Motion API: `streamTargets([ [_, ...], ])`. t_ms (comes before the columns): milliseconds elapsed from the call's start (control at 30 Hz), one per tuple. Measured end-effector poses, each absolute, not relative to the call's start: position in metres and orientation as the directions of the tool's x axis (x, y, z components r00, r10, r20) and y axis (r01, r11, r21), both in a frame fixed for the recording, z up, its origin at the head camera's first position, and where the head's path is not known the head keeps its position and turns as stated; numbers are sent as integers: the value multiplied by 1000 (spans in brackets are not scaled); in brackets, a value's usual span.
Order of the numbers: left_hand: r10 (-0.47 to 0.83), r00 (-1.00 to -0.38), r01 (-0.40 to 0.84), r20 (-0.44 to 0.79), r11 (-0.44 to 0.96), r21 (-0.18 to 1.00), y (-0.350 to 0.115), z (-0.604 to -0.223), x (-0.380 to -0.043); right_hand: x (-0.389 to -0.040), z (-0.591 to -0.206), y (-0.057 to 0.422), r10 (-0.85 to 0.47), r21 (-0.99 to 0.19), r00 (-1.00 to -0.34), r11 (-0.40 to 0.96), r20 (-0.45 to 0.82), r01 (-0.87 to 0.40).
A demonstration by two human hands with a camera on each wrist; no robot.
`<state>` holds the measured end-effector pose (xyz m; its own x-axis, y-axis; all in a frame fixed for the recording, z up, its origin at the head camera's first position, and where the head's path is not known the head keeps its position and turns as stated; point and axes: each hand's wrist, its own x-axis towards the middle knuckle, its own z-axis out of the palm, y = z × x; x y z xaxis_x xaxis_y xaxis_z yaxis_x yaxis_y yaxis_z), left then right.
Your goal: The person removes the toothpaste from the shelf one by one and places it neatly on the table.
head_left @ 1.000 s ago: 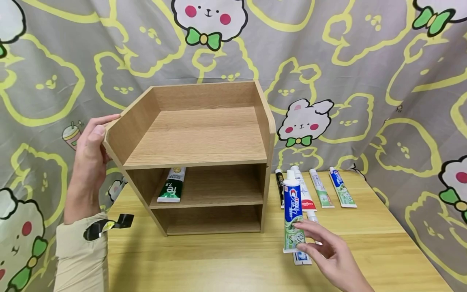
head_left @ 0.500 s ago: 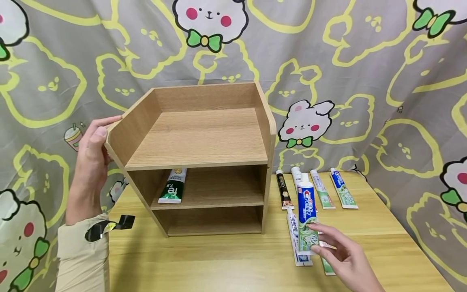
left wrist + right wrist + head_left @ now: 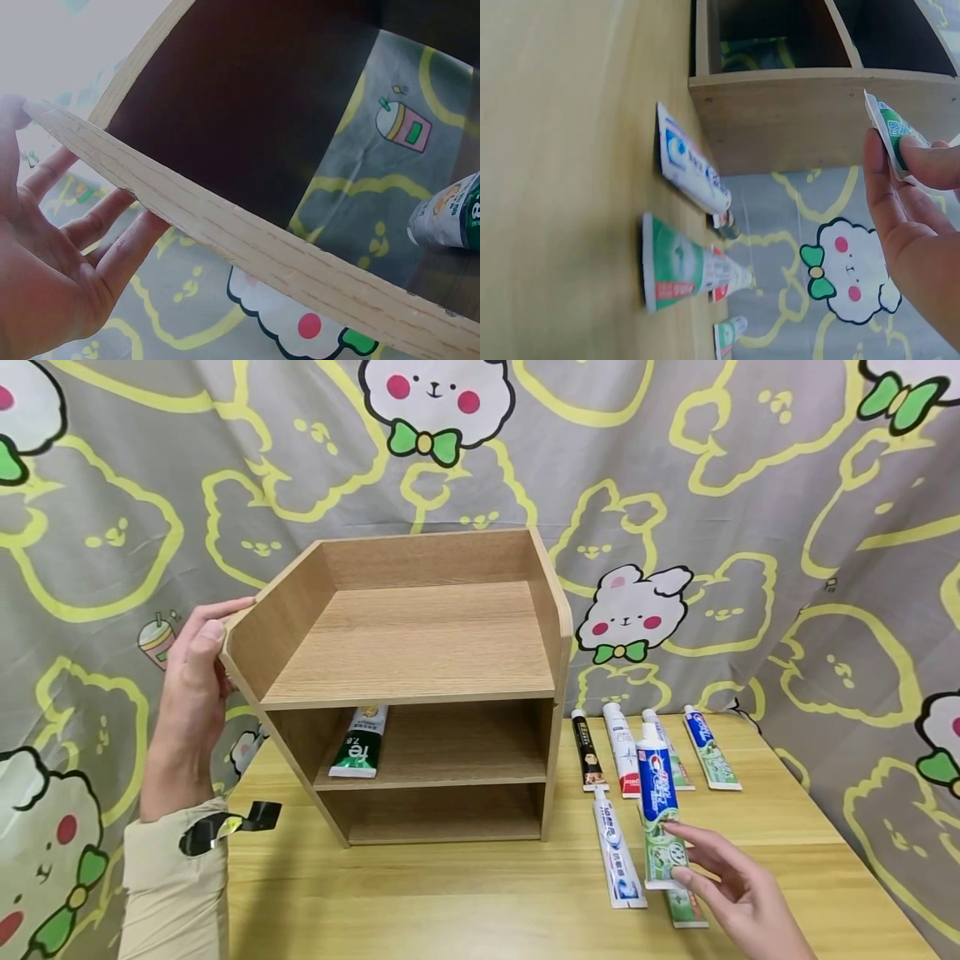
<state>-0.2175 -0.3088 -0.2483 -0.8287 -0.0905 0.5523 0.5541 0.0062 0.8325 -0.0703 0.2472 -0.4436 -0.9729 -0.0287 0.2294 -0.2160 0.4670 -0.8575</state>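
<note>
My right hand (image 3: 738,885) pinches the bottom end of a blue-and-green Crest toothpaste tube (image 3: 657,806) between thumb and fingers, cap upward. It hangs over another green-and-white toothpaste tube (image 3: 686,908), partly covering it in the head view. In the right wrist view, only the crimped end of the held tube (image 3: 892,135) shows well. My left hand (image 3: 197,672) grips the upper left side panel of a wooden desktop shelf (image 3: 420,639), thumb on the front edge and fingers round the outside. On the shelf's middle level lies a green-and-white toothpaste tube (image 3: 360,743), towards the left.
Right of the shelf, several tubes lie on the wooden table (image 3: 450,902): a black one (image 3: 587,752), a red-and-white Colgate one (image 3: 622,747), a blue-and-white one (image 3: 618,852) and another Crest one (image 3: 711,750). A patterned curtain (image 3: 465,477) hangs behind.
My right hand has moved to the right with the Crest tube, from over the blue-and-white tube to over the green-and-white one. My left hand keeps its grip on the shelf.
</note>
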Motion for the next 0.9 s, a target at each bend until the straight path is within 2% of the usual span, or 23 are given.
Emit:
streamTargets([
  [200, -95, -829, 554, 551, -6, 833, -308, -249, -217, -71, -452, 261, 1, -859, -982, 485, 187, -163],
  [433, -95, -827, 557, 554, -3, 831, -308, -247, -218, -72, -459, 272, 3, -847, -977, 499, 213, -183],
  [667, -87, -824, 562, 560, -1, 827, -308, -246, -219, -75, -469, 283, 11, -859, -986, 493, 166, -139],
  [900, -86, -826, 559, 557, -1, 829, -309, -248, -218, -74, -475, 295, 2, -830, -988, 543, 153, -128],
])
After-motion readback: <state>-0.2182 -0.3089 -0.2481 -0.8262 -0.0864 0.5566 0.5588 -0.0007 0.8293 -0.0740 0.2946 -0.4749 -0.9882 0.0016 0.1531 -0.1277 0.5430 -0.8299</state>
